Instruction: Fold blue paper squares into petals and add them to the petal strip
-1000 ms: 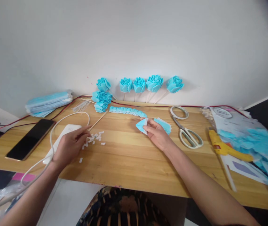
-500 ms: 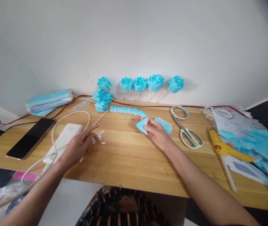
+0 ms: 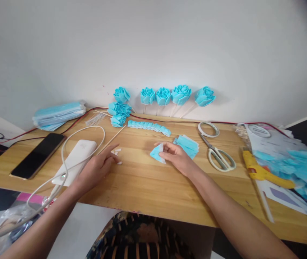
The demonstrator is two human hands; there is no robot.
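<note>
Between the thumb and fingers of my right hand (image 3: 173,154) is a folded blue and white piece (image 3: 156,153), its point facing left. My left hand (image 3: 102,163) is over the small white scraps (image 3: 117,151), fingers apart; its fingertips are close to them, and whether they touch one I cannot tell. Behind my right hand lies a stack of blue sheets (image 3: 187,145). A row of overlapping folded blue pieces (image 3: 149,127) stretches across the table further back. Blue flowers on sticks (image 3: 181,94) lean against the wall, and others lie by the row's left end (image 3: 119,108).
White-handled scissors (image 3: 221,159) and a tape roll (image 3: 209,129) lie right of the stack. Further right are a yellow glue gun (image 3: 258,171) and blue material (image 3: 301,165). On the left are a power bank (image 3: 75,162) with a cable, a phone (image 3: 38,155) and masks (image 3: 59,114).
My right hand has moved left and slightly nearer with the folded piece, away from the row. My left hand has shifted a little over the scraps. The view has moved slightly.
</note>
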